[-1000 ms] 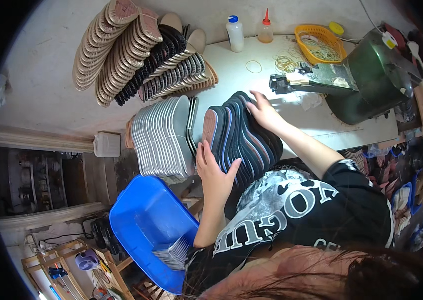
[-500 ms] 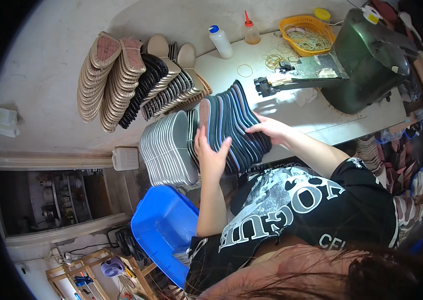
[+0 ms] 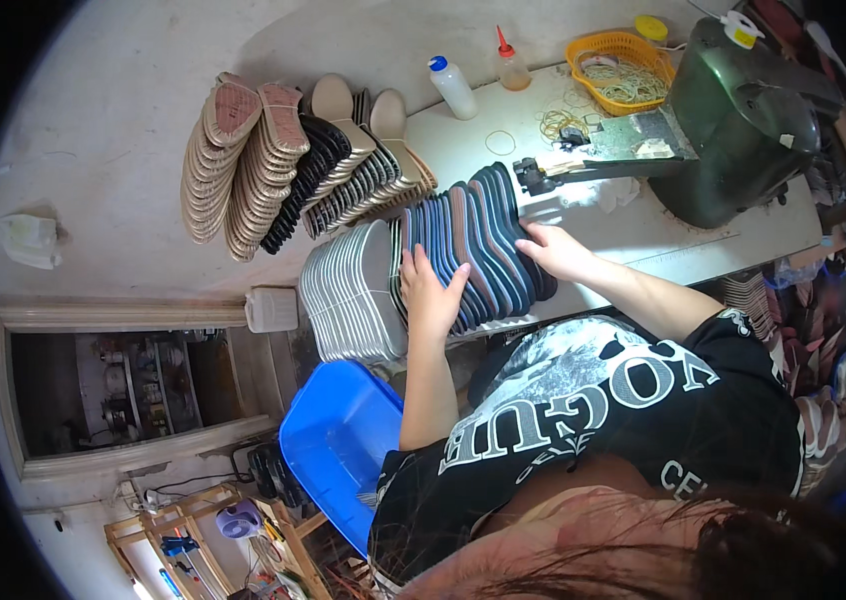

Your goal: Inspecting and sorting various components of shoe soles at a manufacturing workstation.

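A row of dark shoe insoles (image 3: 478,235) with blue, black and brown edges stands packed on the white table. My left hand (image 3: 430,295) lies at the row's left end, fingers and thumb spread against the insoles. At the right end, my right hand (image 3: 560,252) rests with its fingers stretched out along the outer insoles. A bundle of grey-white insoles (image 3: 348,295), tied with a thin band, stands left of my left hand. The undersides of both hands are hidden.
Bundles of beige and black insoles (image 3: 273,150) stand along the wall. A green machine (image 3: 733,120) reaches its arm over the table (image 3: 643,245). Behind are two bottles (image 3: 454,90) and a yellow basket (image 3: 620,98) of rubber bands. A blue tub (image 3: 328,440) sits below left.
The insoles between my hands have shifted into a more even row, with more edges showing. My right hand has moved from over the row to its right end. The view has shifted slightly.
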Available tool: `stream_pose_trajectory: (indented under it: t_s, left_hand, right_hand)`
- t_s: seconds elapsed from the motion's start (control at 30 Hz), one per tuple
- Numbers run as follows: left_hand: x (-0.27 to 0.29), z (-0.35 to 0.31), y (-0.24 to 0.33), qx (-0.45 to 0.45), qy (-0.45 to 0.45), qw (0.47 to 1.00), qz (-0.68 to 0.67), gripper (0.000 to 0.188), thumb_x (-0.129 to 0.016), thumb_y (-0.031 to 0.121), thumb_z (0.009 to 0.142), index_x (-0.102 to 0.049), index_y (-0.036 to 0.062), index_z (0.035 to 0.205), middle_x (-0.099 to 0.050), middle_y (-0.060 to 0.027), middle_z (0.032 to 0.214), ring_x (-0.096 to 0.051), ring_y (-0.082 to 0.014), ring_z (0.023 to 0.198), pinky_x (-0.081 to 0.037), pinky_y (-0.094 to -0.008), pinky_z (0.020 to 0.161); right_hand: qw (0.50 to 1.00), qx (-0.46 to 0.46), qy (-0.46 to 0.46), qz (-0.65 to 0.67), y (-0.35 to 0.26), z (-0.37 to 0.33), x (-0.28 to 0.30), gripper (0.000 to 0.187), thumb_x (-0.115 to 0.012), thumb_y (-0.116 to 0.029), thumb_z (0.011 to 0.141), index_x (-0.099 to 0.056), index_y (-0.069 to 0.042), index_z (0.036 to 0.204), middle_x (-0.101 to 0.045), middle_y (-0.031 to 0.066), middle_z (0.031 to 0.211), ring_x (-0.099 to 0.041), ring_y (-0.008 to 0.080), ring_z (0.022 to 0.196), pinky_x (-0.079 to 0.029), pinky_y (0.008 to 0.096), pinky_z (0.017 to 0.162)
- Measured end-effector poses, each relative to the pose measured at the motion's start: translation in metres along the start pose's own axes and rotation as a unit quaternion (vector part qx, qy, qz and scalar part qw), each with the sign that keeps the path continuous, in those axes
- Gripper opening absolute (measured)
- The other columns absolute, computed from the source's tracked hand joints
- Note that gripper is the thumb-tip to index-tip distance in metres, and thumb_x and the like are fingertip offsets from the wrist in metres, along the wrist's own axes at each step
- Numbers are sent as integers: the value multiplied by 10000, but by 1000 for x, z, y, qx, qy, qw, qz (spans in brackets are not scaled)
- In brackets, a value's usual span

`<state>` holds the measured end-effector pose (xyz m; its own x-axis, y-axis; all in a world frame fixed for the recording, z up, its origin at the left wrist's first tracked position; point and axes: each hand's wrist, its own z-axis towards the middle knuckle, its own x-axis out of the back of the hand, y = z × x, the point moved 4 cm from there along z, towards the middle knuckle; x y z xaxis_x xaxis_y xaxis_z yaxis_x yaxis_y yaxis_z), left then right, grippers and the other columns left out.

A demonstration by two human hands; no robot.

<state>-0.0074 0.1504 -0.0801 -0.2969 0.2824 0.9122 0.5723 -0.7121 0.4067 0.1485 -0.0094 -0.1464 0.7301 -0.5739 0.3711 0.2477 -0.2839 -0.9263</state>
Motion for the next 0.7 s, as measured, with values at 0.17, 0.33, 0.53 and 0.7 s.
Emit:
stream_pose_trajectory:
  t_s: [0.17, 0.33, 0.53, 0.7]
  left_hand:
    - [-15, -2, 22, -96, 10, 995, -21, 762, -635, 455, 824, -367, 28, 1395, -289, -228, 1476, -208, -393, 1389, -151, -537, 1108]
    - [-46, -6, 44, -175, -112, 978, 13, 524, -557, 330, 887, -463, 139, 1365, -402, -101, 1450, -240, -327, 1395, -113, -598, 1094]
    - [-48, -3, 51, -170, -100, 980, 27, 449, -549, 315, 890, -527, 145, 1305, -440, -112, 1410, -261, -320, 1380, -129, -629, 1071]
    - [-66, 14, 9, 26, -26, 791, -611, 496, -370, 454, 993, -578, 14, 1092, -631, -120, 1066, -586, -227, 999, -451, -348, 883]
  right_hand:
    - [971, -102, -38, 213, 27, 5, -13, 433, -561, -206, 901, -529, 101, 1205, -645, 210, 1095, -620, 228, 997, -456, 341, 919]
    - [980, 90, -8, -179, -37, -12, 2, 266, -547, -234, 882, -605, 19, 823, -624, 238, 750, -636, 382, 769, -499, 449, 712]
    - [941, 135, -10, -311, -81, -41, 33, 173, -547, -180, 862, -576, -10, 864, -612, 172, 652, -621, 356, 610, -499, 455, 591]
    - [965, 230, -8, -121, -128, -46, 60, 230, -576, -122, 844, -633, -18, 1041, -632, 212, 752, -634, 355, 681, -521, 391, 633]
